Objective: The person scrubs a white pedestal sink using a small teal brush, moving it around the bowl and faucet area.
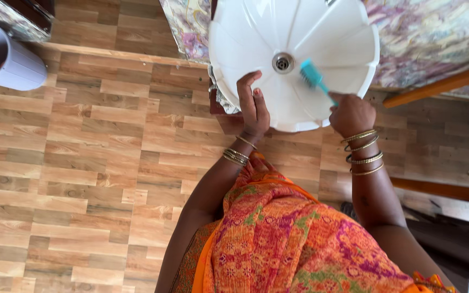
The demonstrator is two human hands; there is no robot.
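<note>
A white scalloped washbasin [256,32] fills the top middle of the head view, with a metal drain [283,63] at its centre. My left hand [253,106] rests flat on the basin's near rim, fingers spread against the bowl. My right hand [350,113] grips the handle of a teal brush [314,77], whose bristle head lies on the bowl just right of the drain. Gold bangles ring both wrists. An orange and pink patterned cloth [294,239] covers my front below.
Marbled countertop [435,32] surrounds the basin. A pale lilac bucket [6,57] stands at the top left on the wood-pattern tiled floor [71,179]. Brown wooden bars [441,84] run at the right.
</note>
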